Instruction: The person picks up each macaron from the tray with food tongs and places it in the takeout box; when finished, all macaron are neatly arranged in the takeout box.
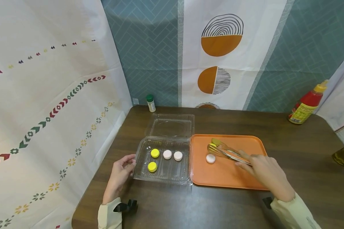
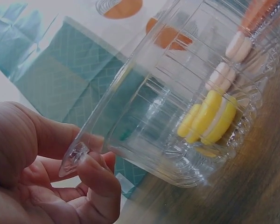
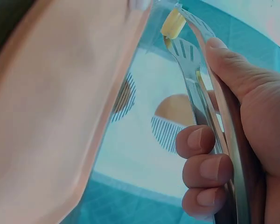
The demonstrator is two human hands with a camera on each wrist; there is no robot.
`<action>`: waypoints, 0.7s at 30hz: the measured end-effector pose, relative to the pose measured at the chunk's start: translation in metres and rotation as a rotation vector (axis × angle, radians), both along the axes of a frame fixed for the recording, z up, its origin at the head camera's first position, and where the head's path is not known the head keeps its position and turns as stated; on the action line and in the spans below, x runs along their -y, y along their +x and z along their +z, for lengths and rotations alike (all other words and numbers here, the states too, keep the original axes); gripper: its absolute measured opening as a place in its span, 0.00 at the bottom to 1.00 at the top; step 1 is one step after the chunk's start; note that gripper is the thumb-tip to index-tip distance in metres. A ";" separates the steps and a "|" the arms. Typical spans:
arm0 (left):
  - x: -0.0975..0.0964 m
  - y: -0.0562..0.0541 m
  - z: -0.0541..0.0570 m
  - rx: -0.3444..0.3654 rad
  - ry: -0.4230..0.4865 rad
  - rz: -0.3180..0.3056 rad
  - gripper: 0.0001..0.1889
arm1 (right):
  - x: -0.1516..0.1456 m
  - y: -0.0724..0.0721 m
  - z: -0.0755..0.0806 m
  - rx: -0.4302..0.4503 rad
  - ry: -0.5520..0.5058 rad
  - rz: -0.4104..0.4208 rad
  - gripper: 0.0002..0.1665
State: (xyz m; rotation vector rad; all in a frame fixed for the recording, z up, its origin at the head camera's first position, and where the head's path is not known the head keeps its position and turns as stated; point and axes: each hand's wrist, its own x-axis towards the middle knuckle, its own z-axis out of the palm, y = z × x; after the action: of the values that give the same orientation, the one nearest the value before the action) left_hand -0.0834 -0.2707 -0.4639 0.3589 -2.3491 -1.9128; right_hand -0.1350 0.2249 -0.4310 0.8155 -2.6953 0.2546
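1. The right hand point(image 1: 266, 171) has its grip closed on the tongs point(image 3: 229, 116), thumb along one arm and fingers curled round the other
2. Between the tips of the tongs sits a yellow macaron point(image 3: 173, 23), towards the far left corner of the tray point(image 1: 229, 179); whether it touches the tray I cannot tell
3. The tray, orange, lies on the counter point(image 1: 163, 208), and a pale macaron point(image 1: 210, 158) rests on it near its left edge, closer to the front edge than the tong tips
4. The left hand point(image 1: 121, 174) pinches the left edge of the box point(image 1: 167, 180), its grip holding the clear rim between thumb and fingers
5. Inside the box, two yellow macarons point(image 1: 152, 167) lie nearest the left edge, one behind the other, and two pale macarons point(image 1: 167, 154) lie side by side towards the right edge
6. The lid point(image 1: 172, 129) is folded back towards the counter's far edge
7. A shaker point(image 1: 151, 103) stands by the counter's far left corner, a red sauce bottle point(image 1: 306, 103) by the far right corner
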 end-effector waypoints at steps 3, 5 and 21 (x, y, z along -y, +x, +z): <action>0.001 0.000 -0.001 -0.017 0.001 -0.004 0.17 | 0.009 -0.004 0.003 -0.040 -0.004 0.041 0.28; 0.001 0.000 -0.002 -0.025 0.009 -0.007 0.17 | 0.015 -0.007 0.004 -0.065 -0.008 0.066 0.26; 0.001 -0.001 -0.005 -0.026 0.026 -0.004 0.17 | 0.057 -0.020 0.018 -0.076 0.005 0.165 0.30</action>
State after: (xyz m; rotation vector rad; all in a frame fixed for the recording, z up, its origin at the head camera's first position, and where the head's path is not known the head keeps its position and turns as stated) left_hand -0.0848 -0.2720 -0.4685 0.3301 -2.3123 -1.9399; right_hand -0.1555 0.1678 -0.4134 1.0293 -2.5627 0.2485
